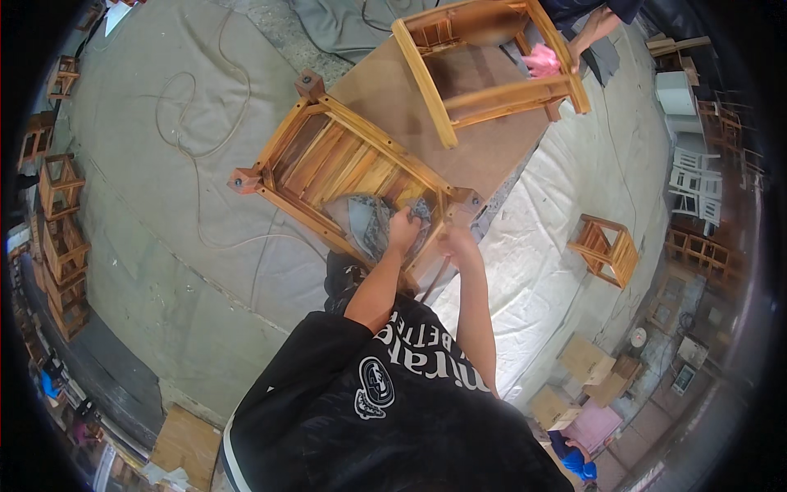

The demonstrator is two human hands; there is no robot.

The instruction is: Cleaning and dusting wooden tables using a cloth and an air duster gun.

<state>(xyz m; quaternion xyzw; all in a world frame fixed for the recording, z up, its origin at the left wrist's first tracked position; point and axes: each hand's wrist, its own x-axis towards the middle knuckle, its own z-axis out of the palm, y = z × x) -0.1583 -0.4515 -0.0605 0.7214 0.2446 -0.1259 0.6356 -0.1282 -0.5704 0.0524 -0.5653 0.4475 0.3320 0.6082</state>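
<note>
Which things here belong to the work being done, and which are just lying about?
In the work, it seems:
slatted wooden piece, with the person's left hand and right hand at its near end
second wooden frame, with a co-worker's hand and pink cloth

Lying about, apparently:
small wooden stool
white chairs
cardboard boxes

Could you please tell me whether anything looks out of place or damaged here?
Perhaps the cord: it lies in loose, untidy loops across the grey sheet, left of the wooden frame. No spill or damage stands out.
</note>
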